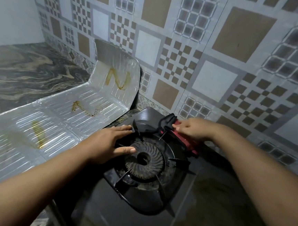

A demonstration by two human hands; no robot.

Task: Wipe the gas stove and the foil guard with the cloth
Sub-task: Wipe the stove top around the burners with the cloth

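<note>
Gas stove (199, 207): a black single-burner stove, standing on the marbled countertop (21, 76) close to the patterned tile wall (186, 44).
Burner (144, 160): a round ribbed ring with a hole in the middle, inside the black pan support (176, 162) with its thin prongs.
Foil guard (54, 119): a shiny ribbed sheet just left of the stove, lying partly flat on the countertop, with the far end bent up against the wall.
Stains on the guard: brownish-yellow greasy marks (118, 78) on the upright part and two more on the flat part.
Cloth (180, 137): red and black, bunched on the back rim of the stove, behind the burner.
Left hand (106, 143): opened flat with the fingers stretched out, palm down on the left edge of the pan support; it holds nothing, and the thumb lies beside the burner ring.
Right hand (192, 128): the fingers are curled down over the cloth and press it on the stove; the grip is closed on the fabric.
</note>
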